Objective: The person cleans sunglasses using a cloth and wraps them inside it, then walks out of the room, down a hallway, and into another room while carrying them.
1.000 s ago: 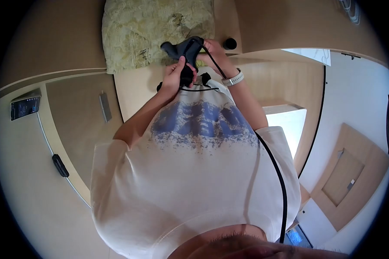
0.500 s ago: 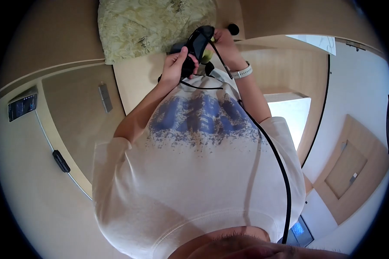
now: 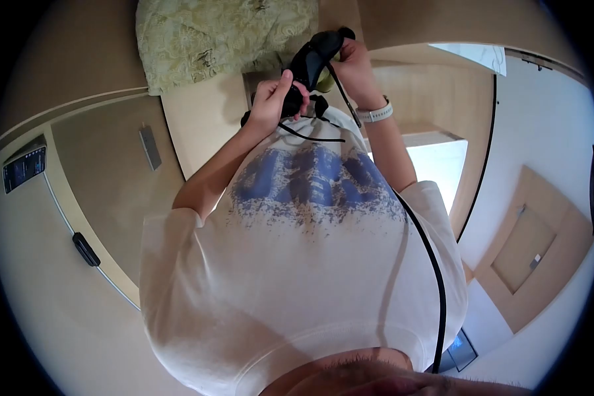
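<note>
Patterned cloth (image 3: 224, 43) beyond; our left hand (image 3: 268, 102) has its grip closed round the black item (image 3: 315, 58) before our shirt (image 3: 310, 264), right hand (image 3: 357, 69) apparently pinching its far end, so we should keep the strap (image 3: 346, 100) clear.

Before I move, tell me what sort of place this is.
Probably a home or similar living space, perhaps a bedroom, though I cannot be sure. Pale yellow-green patterned fabric, a light-wood door-like panel and a thin, dark-screened rectangular device suggest it.
</note>
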A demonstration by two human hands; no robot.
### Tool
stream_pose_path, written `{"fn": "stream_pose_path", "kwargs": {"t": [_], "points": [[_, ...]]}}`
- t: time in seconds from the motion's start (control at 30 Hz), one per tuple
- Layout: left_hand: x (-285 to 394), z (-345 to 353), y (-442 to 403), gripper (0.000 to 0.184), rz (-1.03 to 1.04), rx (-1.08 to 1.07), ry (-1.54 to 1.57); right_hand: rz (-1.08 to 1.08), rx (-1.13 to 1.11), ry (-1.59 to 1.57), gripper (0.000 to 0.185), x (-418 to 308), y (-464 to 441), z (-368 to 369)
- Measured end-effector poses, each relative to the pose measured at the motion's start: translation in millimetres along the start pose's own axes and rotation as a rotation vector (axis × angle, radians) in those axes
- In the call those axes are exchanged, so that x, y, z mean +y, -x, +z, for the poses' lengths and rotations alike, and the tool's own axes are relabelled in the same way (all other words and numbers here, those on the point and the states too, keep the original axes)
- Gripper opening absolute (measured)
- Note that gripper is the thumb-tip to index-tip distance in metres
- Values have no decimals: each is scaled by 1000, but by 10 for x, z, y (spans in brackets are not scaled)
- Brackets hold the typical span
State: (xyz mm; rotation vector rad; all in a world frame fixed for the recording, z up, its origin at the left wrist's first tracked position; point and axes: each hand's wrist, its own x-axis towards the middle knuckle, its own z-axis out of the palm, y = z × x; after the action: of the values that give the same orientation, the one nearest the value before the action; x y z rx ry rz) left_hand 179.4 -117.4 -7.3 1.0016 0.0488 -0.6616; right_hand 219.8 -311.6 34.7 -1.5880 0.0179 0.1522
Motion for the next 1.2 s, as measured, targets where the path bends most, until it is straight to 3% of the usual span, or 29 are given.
{"fn": "stream_pose_path", "kwargs": {"t": [0.1,0.23,0.3,0.43,0.5,0.7,0.73,0.87,0.9,0.97,1.0,1.03,1.1,1.2], "points": [[27,21,-47,59,-31,-10,39,26,0,11,20,134,-27,4],[1,82,41,61,-47,52,21,59,-182,3,21,150,38,-73],[17,92,102,61,-55,96,-12,21,-113,-8,19,149,12,-105],[130,111,255,60,-68,125,-34,-83,-235,19,17,38,-100,105],[92,74,320,60,-49,182,4,16,-260,-106,19,29,-67,247],[88,-2,472,59,24,274,79,55,-536,-92,22,123,-302,312],[114,16,488,59,43,281,96,33,-602,33,23,13,-382,302],[175,-39,448,60,86,321,183,-22,-609,18,20,133,-627,530],[179,-34,457,60,84,341,218,50,-584,-139,21,72,-555,633],[114,-46,479,59,120,353,255,96,-542,-5,25,-7,-435,689],[99,-46,490,58,59,397,280,65,-538,259,27,-72,-431,664],[92,-57,504,58,-5,441,302,57,-550,261,27,0,-475,624],[89,-67,520,57,12,432,309,117,-633,-12,26,185,-532,529],[100,-64,487,55,75,369,258,152,-631,-90,25,224,-595,441]]}}
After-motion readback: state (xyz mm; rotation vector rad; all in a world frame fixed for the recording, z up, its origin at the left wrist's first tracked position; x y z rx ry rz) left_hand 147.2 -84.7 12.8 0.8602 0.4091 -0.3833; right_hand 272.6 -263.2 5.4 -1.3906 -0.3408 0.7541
